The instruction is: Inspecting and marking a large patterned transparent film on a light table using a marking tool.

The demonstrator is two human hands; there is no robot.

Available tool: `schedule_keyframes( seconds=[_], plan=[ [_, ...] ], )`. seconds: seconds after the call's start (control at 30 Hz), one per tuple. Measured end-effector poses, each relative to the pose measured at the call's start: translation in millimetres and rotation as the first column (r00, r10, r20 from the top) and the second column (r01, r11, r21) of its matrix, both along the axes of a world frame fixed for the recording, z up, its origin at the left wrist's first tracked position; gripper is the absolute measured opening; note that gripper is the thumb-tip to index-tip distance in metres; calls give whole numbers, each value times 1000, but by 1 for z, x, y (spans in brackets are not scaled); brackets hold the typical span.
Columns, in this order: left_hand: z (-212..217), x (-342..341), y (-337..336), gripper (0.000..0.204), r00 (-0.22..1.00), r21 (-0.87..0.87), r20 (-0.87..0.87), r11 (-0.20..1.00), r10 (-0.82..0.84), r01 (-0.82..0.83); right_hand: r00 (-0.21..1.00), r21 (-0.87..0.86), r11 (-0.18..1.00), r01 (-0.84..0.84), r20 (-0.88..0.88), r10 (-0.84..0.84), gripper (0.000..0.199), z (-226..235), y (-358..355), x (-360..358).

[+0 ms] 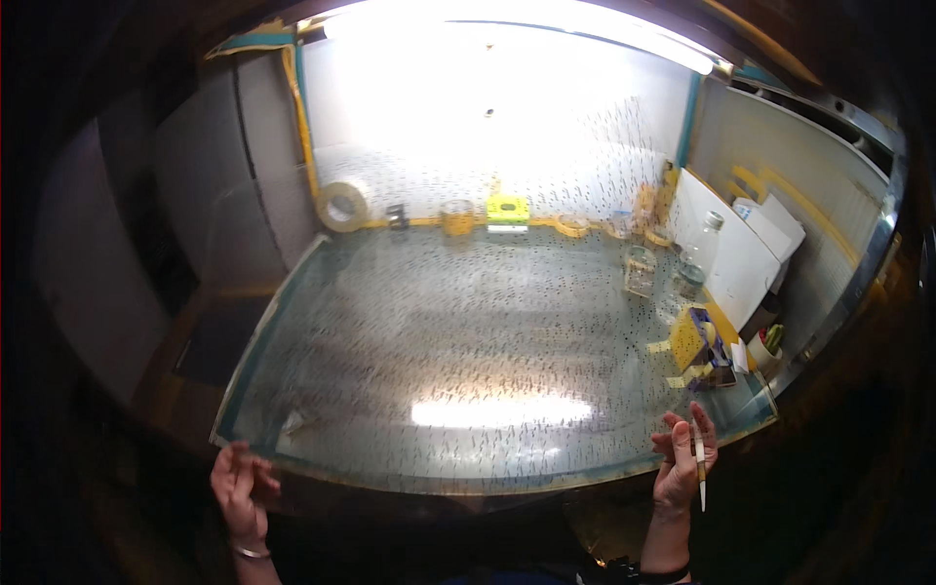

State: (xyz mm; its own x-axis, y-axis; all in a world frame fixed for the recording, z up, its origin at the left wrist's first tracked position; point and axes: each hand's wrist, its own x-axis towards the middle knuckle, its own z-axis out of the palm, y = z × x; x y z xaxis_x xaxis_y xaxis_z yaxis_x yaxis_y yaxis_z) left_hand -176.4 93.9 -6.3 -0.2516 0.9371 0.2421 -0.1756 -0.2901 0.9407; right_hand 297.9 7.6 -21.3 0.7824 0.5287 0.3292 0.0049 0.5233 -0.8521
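Observation:
My left hand (pixel 240 487) is by the table's near left corner, its fingers curled and closed at what looks like the edge of a clear sheet (pixel 439 336). Rows of small dark marks cover this sheet, which spans the space in front of me; its borders are hard to make out. My right hand (pixel 680 466) is at the near right edge, palm turned up. Between its thumb and fingers sits a slim white, brown-banded pen-like tool (pixel 701 471), pointed end down. Whether the right fingers also touch the sheet cannot be told.
Along the table's (pixel 356 478) back edge stand a large tape roll (pixel 342 206), smaller tape rolls (pixel 456 216) and a yellow-green box (pixel 507 213). At right are a glass jar (pixel 640 271), a clear bottle (pixel 694 258), a tape dispenser (pixel 710 341) and a white board (pixel 726 249).

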Motion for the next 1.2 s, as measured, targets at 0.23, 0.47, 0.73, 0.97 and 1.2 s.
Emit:
schedule_keyframes(
  seconds=[0.23, 0.47, 0.73, 0.97, 1.2],
  plan=[
    [12, 12, 54, 33, 990, -274, -81, 958, -115, 89, 748, -110, 911, 398, 614, -252, 54, -6, 17, 6],
    [-15, -6, 74, 46, 888, 1, -456, 998, 54, -60, 644, -531, 847, 38, 661, 385, 45, 2, 44, -35],
    [-51, -119, 57, 27, 412, 456, -563, 686, 716, -567, 565, -592, 803, 62, 685, 461, 34, -3, 52, -46],
    [-185, -231, 64, 61, -24, -5, -999, 740, -28, -672, 536, -377, 904, 204, 815, 218, 20, 12, 56, -68],
    [-235, -250, 94, 45, -144, 35, -987, 769, -74, -638, 512, -295, 918, 264, 850, 126, 16, 3, 59, -60]
  ],
)
